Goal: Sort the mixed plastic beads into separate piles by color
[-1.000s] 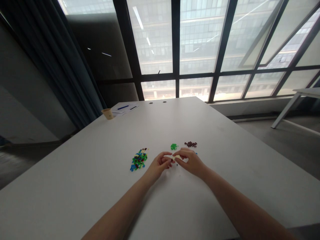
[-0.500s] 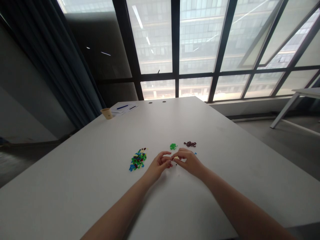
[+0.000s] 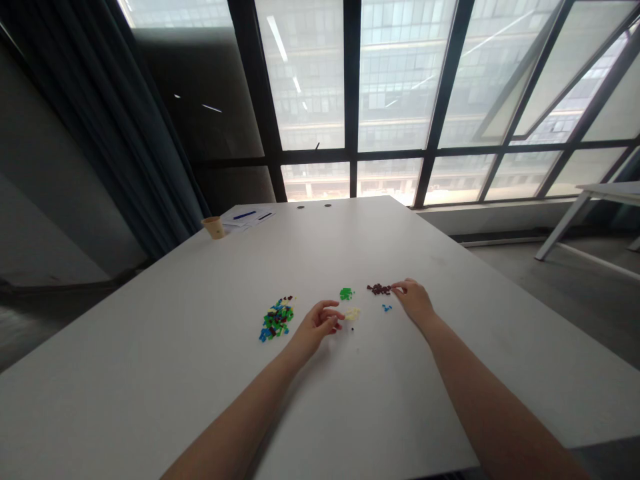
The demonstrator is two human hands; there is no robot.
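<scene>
My right hand [image 3: 413, 300] is at the right edge of a small pile of dark brown toy bricks [image 3: 379, 289], its thumb and forefinger pinched on a brown brick there. My left hand [image 3: 323, 321] hovers over the table with loosely curved fingers apart, and no piece can be made out in it. Its fingertips are beside a pale yellow group of pieces [image 3: 353, 314]. A green pile [image 3: 346, 293] lies behind that group, and a few blue pieces [image 3: 387, 308] lie below the brown ones. Left of my left hand spreads a larger mixed-colour pile [image 3: 277, 321].
The white table [image 3: 200, 373] stretches toward the windows. A paper cup [image 3: 215, 227] stands at its far left edge, next to papers with a blue pen [image 3: 245, 215]. One tiny dark piece [image 3: 353, 329] lies near the yellow group. Another table [image 3: 607, 192] stands at right.
My right hand has moved right and away from my left hand, over to the brown pile. The yellow group and the blue pieces now show more fully. My left hand has hardly moved.
</scene>
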